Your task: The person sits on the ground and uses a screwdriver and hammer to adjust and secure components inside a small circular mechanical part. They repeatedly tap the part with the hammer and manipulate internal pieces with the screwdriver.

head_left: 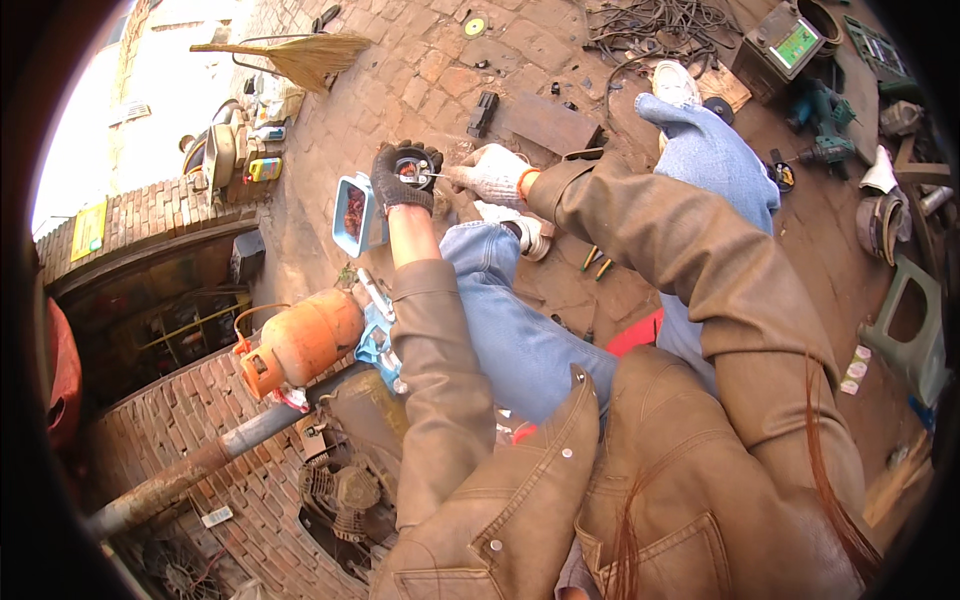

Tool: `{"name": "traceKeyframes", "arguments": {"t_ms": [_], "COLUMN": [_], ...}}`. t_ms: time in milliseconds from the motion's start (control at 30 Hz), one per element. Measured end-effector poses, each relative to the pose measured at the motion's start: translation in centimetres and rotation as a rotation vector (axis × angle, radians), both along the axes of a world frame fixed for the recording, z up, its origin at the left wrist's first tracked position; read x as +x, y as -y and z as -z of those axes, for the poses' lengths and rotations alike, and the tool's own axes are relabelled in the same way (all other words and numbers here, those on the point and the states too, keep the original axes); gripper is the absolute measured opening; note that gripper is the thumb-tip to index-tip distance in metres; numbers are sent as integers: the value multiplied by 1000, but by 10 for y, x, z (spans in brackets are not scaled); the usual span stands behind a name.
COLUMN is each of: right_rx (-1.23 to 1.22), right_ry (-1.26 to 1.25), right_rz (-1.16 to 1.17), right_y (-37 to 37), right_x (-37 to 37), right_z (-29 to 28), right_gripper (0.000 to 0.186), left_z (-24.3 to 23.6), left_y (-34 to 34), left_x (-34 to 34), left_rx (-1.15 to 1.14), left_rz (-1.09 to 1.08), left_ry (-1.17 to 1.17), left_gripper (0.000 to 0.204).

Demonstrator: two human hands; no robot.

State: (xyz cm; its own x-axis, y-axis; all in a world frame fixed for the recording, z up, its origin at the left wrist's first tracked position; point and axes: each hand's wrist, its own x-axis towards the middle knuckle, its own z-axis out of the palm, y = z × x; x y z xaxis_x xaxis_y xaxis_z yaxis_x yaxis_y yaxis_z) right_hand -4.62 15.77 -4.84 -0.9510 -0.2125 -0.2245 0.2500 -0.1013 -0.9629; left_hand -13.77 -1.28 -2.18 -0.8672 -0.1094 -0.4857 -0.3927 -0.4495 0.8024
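My left hand (388,188), in a dark glove, is wrapped round a black ring-shaped part (411,169) with metal pieces showing inside it. A white glove covers my right hand (490,176), whose fingers are closed on a thin metal rod-like tool (438,176). The tool's far end reaches the part; its exact kind is too small to make out. Just left of the part stands a light-blue plastic container (347,238) with reddish-brown bits (355,212) in it.
An orange gas cylinder (318,335) stands at the left beside a rusty pipe (190,470). A straw broom (300,58) lies at the upper left. Tangled cables (660,30), a battery (785,50) and a green power drill (828,120) are at the upper right. A flat metal plate (550,122) lies ahead.
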Motion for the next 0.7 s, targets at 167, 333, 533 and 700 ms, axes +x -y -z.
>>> {"name": "traceKeyframes", "arguments": {"t_ms": [167,333,533,700], "right_rx": [-138,-140,-182,-268], "right_ry": [71,110,127,218], "right_rz": [-30,0,11,49], "right_y": [15,27,43,59], "right_x": [-9,-10,-11,-10], "right_z": [16,19,22,30], "right_gripper": [46,47,40,36], "left_z": [15,25,33,35], "left_y": [9,19,26,30], "left_x": [-17,-27,-36,-37], "left_rx": [-75,-90,-145,-154], "left_rz": [-42,-70,-78,-60], "left_ry": [62,56,63,74], "left_gripper": [26,20,20,21]}}
